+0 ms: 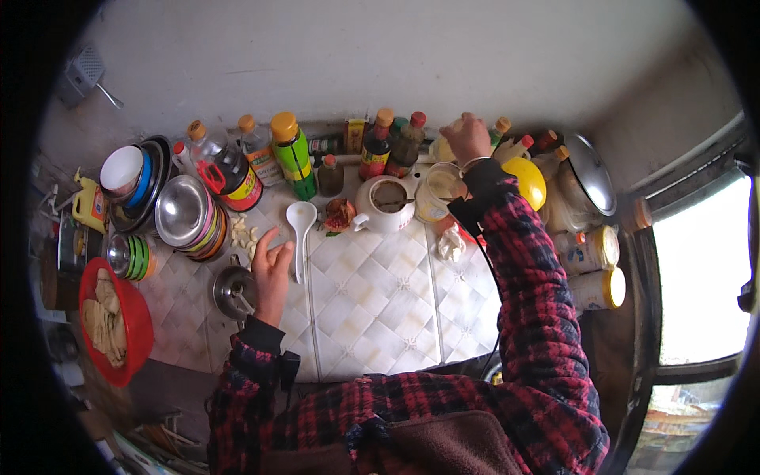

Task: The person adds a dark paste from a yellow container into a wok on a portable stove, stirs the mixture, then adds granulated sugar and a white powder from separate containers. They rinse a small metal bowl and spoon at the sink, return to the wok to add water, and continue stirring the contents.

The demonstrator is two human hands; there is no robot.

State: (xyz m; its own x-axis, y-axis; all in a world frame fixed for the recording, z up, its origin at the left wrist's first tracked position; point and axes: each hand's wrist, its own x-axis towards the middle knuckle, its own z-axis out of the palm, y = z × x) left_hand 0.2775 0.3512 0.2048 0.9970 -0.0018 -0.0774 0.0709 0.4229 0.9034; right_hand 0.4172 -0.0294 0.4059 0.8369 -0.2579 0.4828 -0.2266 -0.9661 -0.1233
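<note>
My right hand [469, 138] reaches to the back row with its fingers bent down over a pale, translucent container [440, 149]; whether it grips the container cannot be told. Nearer to me stands an open clear plastic tub [433, 200], left of my right sleeve. My left hand [273, 270] is raised over the tiled counter, its fingers apart and nothing in them. Close beside it lie a white ladle-shaped spoon [301, 219], peeled garlic cloves [242, 233] and a metal bowl [228, 292] with utensils in it. A white ceramic pot [375, 219], uncovered and with a spoon in it, stands mid-counter beside an onion [340, 215].
Sauce bottles [375, 148] and a green bottle [294, 157] line the wall. Stacked metal bowls [183, 211] stand left, above a red basin [145, 332] holding pale folded pieces. To the right are a yellow round object [528, 181], a metal lid [591, 172] and lidded tubs [597, 289].
</note>
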